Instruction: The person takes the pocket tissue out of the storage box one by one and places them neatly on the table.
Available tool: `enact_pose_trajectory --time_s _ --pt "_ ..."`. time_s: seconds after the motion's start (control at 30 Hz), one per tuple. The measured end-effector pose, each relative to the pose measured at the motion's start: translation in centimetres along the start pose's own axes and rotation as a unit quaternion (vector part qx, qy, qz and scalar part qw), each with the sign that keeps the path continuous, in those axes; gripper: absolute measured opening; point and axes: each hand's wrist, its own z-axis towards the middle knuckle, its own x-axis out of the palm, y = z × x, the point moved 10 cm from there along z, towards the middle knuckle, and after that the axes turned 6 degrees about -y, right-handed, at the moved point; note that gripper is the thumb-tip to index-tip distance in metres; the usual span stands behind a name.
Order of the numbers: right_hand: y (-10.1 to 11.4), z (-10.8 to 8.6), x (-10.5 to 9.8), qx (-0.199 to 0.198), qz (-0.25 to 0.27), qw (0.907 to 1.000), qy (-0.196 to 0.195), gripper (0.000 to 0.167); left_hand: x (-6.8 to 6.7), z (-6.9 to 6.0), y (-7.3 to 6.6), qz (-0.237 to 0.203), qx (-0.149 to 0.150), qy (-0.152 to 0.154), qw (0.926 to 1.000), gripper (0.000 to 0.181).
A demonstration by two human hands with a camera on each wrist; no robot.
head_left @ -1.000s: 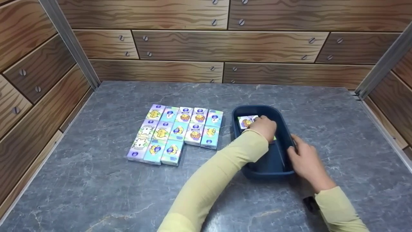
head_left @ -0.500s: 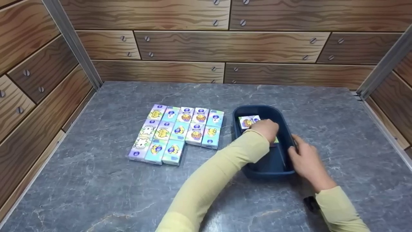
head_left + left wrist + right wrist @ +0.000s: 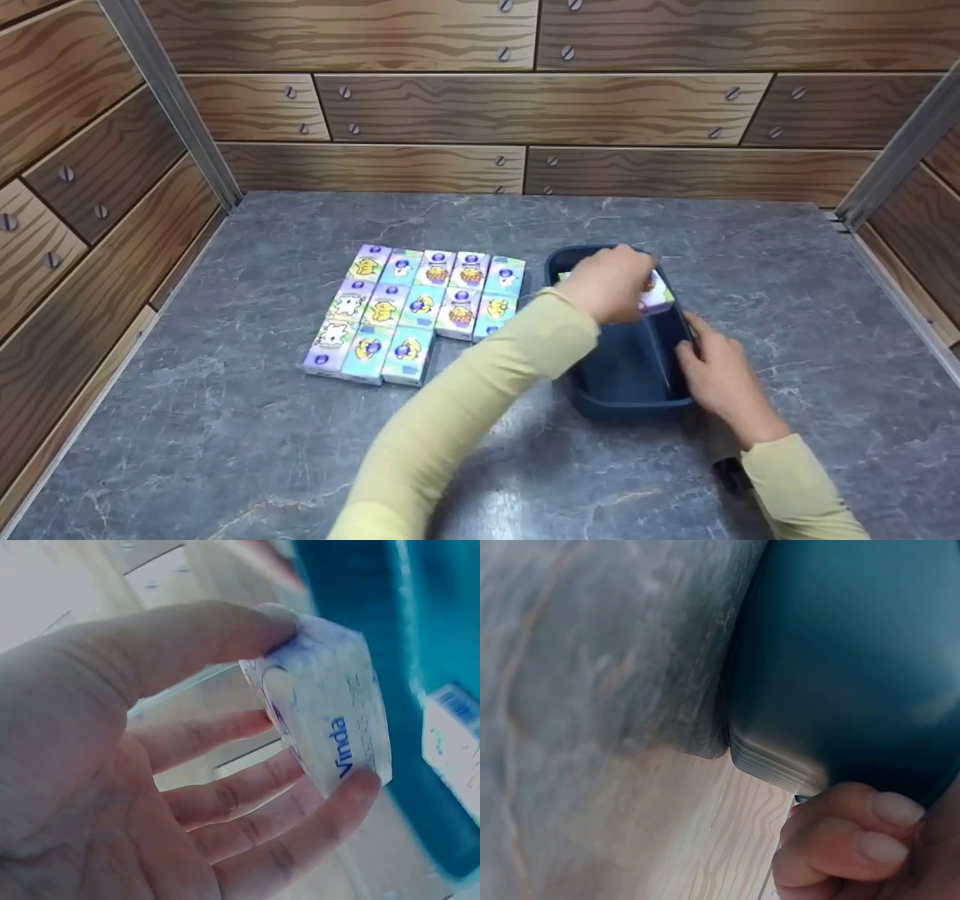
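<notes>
My left hand [image 3: 611, 285] pinches a small tissue pack [image 3: 330, 705] between thumb and fingers, above the far half of a dark blue plastic bin [image 3: 626, 409]. "Vinda" is printed on the pack's pale end in the left wrist view. Another tissue pack [image 3: 454, 739] lies inside the bin, mostly hidden from the head view by the hand. At the bin's right side, my right hand [image 3: 724, 375] grips the rim. Its curled fingers [image 3: 847, 840] lie against the outer wall in the right wrist view.
Left of the bin, several tissue packs [image 3: 420, 304] with cartoon prints lie flat in a close block of rows on the grey marbled table [image 3: 247, 450]. Wood-patterned panels [image 3: 525, 109] wall in the back and both sides.
My left hand has risen from low inside the bin and now holds a tissue pack, turned toward the right. The right hand stays on the bin's rim.
</notes>
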Motion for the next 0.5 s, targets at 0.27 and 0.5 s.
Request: enact_pose_trajectory --time_s 0.27,0.5 --pt "0.2 -0.1 0.5 0.004 0.010 0.9999 0.009 0.049 -3.9 -6.6 4.0 -0.015 0.028 -0.075 0.9967 0.029" --pt "0.0 -0.1 0.0 0.001 0.010 0.9999 0.004 0.048 -4.1 -13.5 8.4 0.022 0.018 -0.140 0.9898 0.030"
